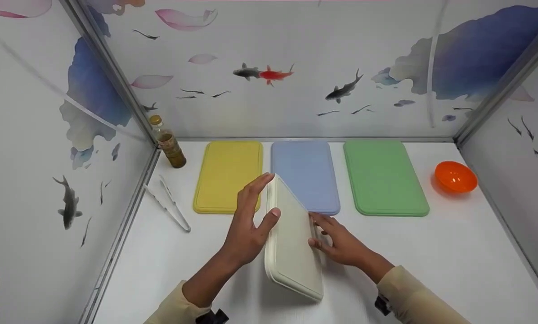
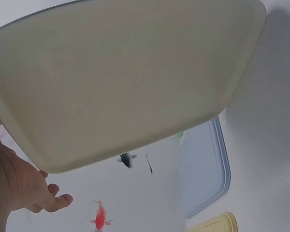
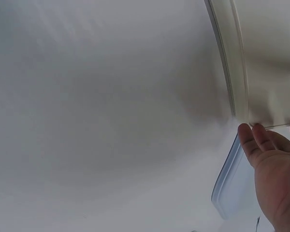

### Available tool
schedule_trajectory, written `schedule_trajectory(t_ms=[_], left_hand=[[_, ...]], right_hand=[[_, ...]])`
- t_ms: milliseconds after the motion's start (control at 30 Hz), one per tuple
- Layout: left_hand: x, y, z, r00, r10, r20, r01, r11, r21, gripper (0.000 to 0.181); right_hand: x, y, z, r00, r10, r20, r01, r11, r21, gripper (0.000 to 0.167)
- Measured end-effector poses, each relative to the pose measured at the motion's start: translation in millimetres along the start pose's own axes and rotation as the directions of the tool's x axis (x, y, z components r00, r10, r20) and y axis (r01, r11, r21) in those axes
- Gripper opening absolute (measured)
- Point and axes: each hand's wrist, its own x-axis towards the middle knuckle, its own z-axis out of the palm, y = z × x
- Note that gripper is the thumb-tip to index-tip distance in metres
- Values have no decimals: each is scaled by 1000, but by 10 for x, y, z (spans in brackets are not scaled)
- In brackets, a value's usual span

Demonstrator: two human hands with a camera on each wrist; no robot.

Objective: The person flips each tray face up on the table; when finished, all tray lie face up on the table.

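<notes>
A cream cutting board point(image 1: 293, 238) stands tilted on edge between both hands, one broad face turned to the right in the head view. My left hand point(image 1: 248, 231) holds its left edge, with the thumb over the rim and the fingers reaching toward the upper corner. At the opposite edge, my right hand point(image 1: 341, 243) holds the board with thumb and fingertips. The left wrist view shows the board's other broad face point(image 2: 125, 82), with the left fingers point(image 2: 29, 186) by one corner. Right fingertips point(image 3: 246, 133) meet a corner in the right wrist view.
Yellow point(image 1: 228, 180), blue point(image 1: 302, 166) and green point(image 1: 386, 180) cutting boards lie in a row along the back wall. Metal tongs point(image 1: 170, 204) and an oil bottle point(image 1: 171, 146) are at the left. An orange bowl point(image 1: 455, 177) sits at the right. Printed panels enclose the table.
</notes>
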Motion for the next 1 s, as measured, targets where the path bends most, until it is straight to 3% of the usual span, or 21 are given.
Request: schedule_trajectory(t_ms=[567,1000], left_hand=[[83,110,57,999,28,36,-28,999,-22,69],[129,157,108,996,54,71,-54,999,-8,69]], right_hand=[[33,33,69,996,-89,-23,90,995,47,75],[35,-28,104,995,-97,3,96,985,141,77]])
